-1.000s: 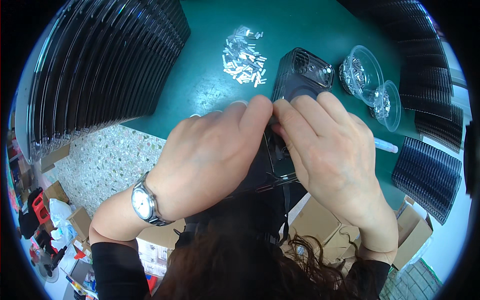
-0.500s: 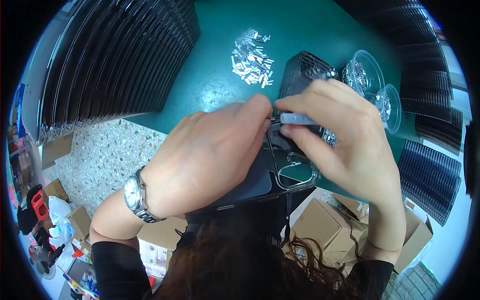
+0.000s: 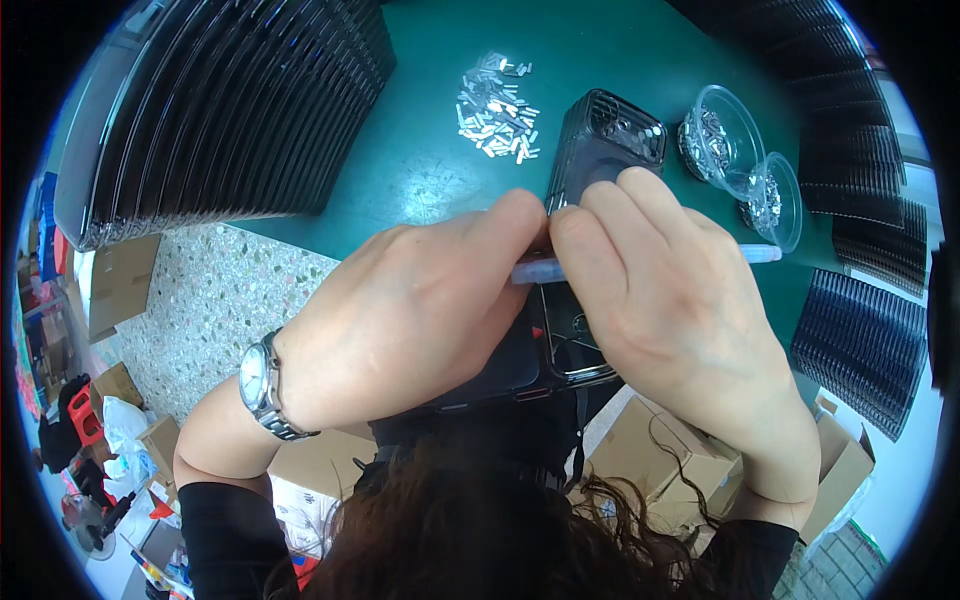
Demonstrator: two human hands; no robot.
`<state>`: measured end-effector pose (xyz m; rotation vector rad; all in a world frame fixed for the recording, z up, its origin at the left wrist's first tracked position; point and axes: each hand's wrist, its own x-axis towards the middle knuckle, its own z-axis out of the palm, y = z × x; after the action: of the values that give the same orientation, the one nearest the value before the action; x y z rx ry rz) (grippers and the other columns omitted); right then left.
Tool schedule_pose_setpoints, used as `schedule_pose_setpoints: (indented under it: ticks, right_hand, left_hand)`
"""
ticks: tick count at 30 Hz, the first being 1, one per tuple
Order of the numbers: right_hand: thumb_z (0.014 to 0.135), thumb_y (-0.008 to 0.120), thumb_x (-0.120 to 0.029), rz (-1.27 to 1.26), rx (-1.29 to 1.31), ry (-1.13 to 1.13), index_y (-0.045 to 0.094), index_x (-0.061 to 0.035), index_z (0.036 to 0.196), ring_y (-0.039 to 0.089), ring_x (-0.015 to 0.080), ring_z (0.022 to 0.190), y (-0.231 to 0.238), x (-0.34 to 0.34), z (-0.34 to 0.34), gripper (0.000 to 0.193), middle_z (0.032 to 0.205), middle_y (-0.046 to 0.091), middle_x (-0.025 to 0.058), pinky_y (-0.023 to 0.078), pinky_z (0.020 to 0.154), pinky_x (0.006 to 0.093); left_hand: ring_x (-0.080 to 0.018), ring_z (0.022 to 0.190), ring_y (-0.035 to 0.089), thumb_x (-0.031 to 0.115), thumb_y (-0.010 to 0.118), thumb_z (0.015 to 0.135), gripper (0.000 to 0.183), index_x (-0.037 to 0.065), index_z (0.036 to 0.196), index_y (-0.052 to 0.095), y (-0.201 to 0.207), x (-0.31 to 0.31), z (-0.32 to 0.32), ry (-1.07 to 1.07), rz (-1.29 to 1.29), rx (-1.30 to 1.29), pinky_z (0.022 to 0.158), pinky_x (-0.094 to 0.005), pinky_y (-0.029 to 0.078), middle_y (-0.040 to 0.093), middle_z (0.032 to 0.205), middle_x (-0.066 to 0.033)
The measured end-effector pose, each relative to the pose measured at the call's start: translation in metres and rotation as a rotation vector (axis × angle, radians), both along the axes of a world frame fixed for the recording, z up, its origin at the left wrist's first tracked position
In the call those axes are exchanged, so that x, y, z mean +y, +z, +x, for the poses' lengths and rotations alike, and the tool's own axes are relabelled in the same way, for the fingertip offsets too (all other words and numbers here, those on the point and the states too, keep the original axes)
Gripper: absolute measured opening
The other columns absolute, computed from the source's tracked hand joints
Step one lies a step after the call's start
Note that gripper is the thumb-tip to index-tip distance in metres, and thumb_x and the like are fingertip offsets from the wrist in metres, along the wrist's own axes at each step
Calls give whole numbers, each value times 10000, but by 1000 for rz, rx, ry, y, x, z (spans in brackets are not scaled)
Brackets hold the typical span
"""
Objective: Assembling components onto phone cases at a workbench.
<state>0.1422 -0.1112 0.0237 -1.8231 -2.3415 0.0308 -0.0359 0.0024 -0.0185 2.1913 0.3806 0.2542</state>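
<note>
Close together over the near edge of the green table, both my hands are closed. My left hand [image 3: 420, 310], a metal watch at its wrist, grips a dark phone case [image 3: 505, 372] with a glossy rim and a camera opening. In my right hand [image 3: 660, 270] is a slim, translucent pale-blue pen-shaped tool [image 3: 765, 254], lying crosswise under the fingers; its other end reaches my left fingertips. Those fingertips meet at the case's upper edge, and what lies between them is hidden. Just beyond my right hand stands a stack of dark phone cases [image 3: 606, 130].
Small silver pieces [image 3: 498, 118] lie heaped on the green table [image 3: 420, 165]. Two clear tubs [image 3: 728, 135] of silver parts stand at the right. Long rows of black cases [image 3: 230, 110] rise at the left, with more rows [image 3: 860, 350] at the right. Cardboard boxes [image 3: 650, 450] sit below.
My right hand has rolled over with its knuckles up and moved closer to my left. The pen-shaped tool has swung crosswise, its far end now showing right of the hand.
</note>
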Motion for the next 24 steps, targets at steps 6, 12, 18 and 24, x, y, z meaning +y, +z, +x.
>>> schedule_pose_setpoints:
  ticks: [6, 12, 18, 24]
  right_hand:
    - [798, 718, -16, -131, 181, -7, 613, 19, 995, 591, 314, 834, 0, -3, 20, 226, 889, 563, 108, 520, 668, 404]
    - [840, 753, -72, -133, 164, -42, 687, 37, 1193, 593, 292, 849, 10, -8, 19, 375, 940, 615, 97, 529, 695, 400]
    - [829, 771, -99, -185, -4, -27, 705, 27, 1178, 573, 260, 887, 7, -8, 15, 377, 909, 606, 70, 526, 703, 377]
    - [802, 783, -94, -184, 4, 19, 715, 6, 1079, 571, 249, 867, 5, -10, 13, 302, 886, 589, 57, 512, 680, 369]
  left_hand:
    - [-426, 789, 659, 5, 666, 911, 227, 48, 1112, 569, -8, -6, 6, -9, 221, 21, 634, -497, 510, 646, 867, -169]
    - [-385, 698, 652, 42, 659, 969, 141, 65, 1084, 580, -6, -6, 6, -7, 343, 56, 576, -473, 501, 642, 825, -134]
    - [-402, 715, 655, 47, 657, 980, 125, 62, 1076, 579, -4, -6, 5, -34, 314, 73, 592, -482, 507, 645, 830, -148]
    - [-437, 794, 668, 44, 656, 984, 119, 38, 1082, 587, 5, -6, 3, -26, 112, 118, 659, -500, 521, 659, 860, -189]
